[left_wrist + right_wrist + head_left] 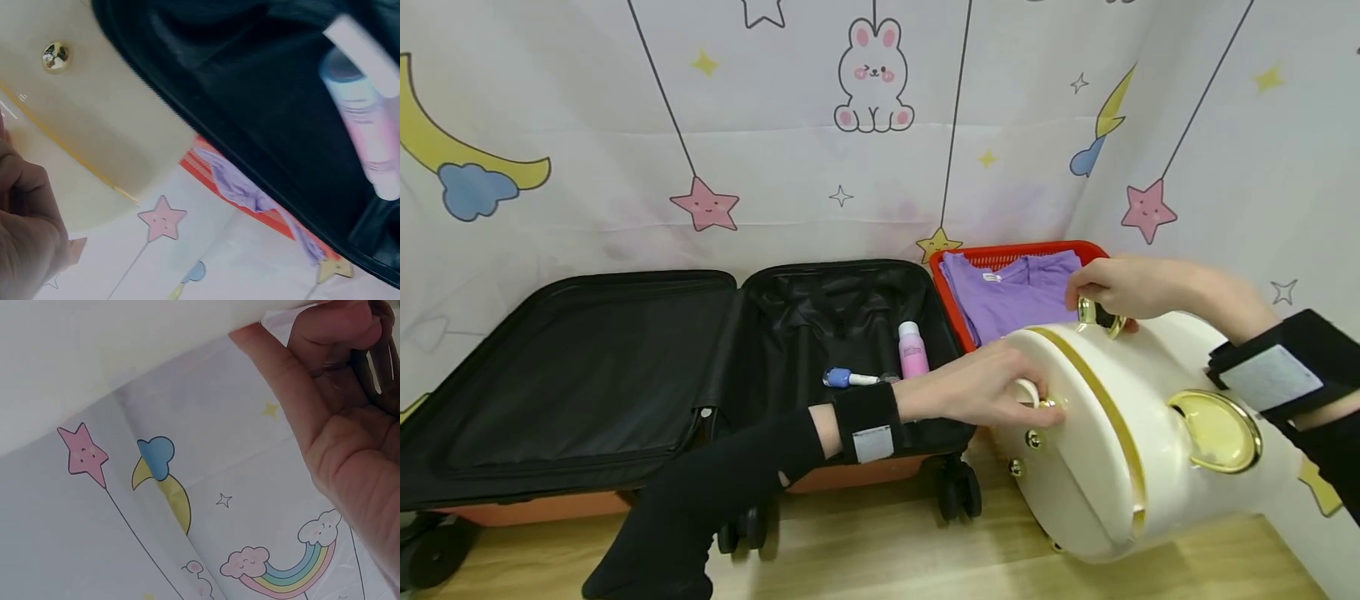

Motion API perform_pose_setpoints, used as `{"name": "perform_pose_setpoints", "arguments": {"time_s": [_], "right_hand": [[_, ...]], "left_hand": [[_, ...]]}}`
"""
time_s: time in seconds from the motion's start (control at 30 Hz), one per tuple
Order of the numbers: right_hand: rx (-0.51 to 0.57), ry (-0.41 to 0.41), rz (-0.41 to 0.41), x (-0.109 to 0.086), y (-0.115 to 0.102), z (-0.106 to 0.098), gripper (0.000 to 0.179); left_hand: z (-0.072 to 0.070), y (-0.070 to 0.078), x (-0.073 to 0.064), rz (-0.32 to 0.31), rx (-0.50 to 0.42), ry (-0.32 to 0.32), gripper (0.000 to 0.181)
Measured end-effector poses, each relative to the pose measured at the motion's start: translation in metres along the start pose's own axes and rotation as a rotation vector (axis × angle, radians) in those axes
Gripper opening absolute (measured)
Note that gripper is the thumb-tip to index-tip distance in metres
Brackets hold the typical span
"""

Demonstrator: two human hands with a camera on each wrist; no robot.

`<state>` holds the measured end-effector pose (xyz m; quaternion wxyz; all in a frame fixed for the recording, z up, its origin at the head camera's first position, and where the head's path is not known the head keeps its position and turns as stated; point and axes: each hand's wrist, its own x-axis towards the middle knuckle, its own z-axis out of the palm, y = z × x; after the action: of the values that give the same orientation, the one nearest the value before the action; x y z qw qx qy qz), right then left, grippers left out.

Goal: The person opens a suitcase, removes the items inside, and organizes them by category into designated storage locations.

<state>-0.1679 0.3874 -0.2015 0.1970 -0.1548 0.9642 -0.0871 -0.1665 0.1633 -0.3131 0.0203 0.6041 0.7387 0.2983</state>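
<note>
A glossy white case (1157, 467) with gold trim tilts over the floor at right, its flat end with gold knobs turned left. My right hand (1138, 287) curls round the gold-and-black handle (1108, 318) on its upper side. My left hand (992, 383) grips a white curved piece (1025, 392) at the flat end. In the left wrist view, curled fingers (28, 200) are at the left edge. A pink bottle (913, 350) and a small blue bottle with a white cap (847, 377) lie in the open black-lined suitcase (805, 325), partly behind my left forearm.
The suitcase's other half (580, 383) spreads to the left, and its wheels (958, 487) stick out in front. Behind the case stands a red basket (1022, 249) with a folded purple shirt (992, 300). A patterned curtain (775, 150) hangs along the back and right.
</note>
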Motion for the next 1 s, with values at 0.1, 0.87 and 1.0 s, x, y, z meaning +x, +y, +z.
{"name": "perform_pose_setpoints", "arguments": {"time_s": [0.1, 0.87, 1.0], "right_hand": [[0.005, 0.001, 0.007, 0.000, 0.001, 0.001, 0.027], [0.011, 0.001, -0.004, 0.004, 0.001, 0.003, 0.028], [0.016, 0.003, -0.005, 0.005, 0.002, 0.003, 0.027]], "left_hand": [[-0.004, -0.003, -0.015, 0.018, -0.032, 0.024, 0.020], [-0.068, -0.022, -0.039, -0.190, -0.596, 0.019, 0.037], [-0.067, -0.015, -0.027, -0.167, -0.605, 0.057, 0.050]]}}
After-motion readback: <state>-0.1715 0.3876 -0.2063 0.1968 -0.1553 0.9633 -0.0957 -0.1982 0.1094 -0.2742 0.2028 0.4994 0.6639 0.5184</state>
